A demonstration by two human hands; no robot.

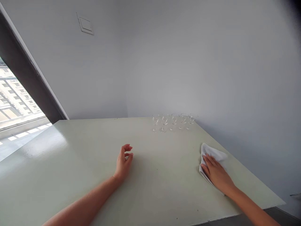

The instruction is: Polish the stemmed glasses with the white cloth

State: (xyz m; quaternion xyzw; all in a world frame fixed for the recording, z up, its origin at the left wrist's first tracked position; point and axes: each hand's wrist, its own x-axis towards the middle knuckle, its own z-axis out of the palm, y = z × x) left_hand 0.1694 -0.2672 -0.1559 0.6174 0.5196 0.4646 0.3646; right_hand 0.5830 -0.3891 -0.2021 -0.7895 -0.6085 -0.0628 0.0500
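My right hand (217, 173) presses a folded white cloth (219, 153) against the pale table (94, 157), near its right edge. The fingers lie over the cloth, and part of it is hidden under the palm. Left of the middle, my left hand (124, 161) rests by its side on the tabletop with loosely bent fingers. A gap shows between thumb and fingers, with nothing in it. Toward the far right of the table, several small clear stemmed glasses (174, 121) stand upright in a row, apart from both hands.
Plain walls (188, 56) meet in a corner behind the table. On the left wall is a white switch plate (86, 24). A window (16, 94) with a dark frame (25, 59) lies to the left, and light glares on the table's left part.
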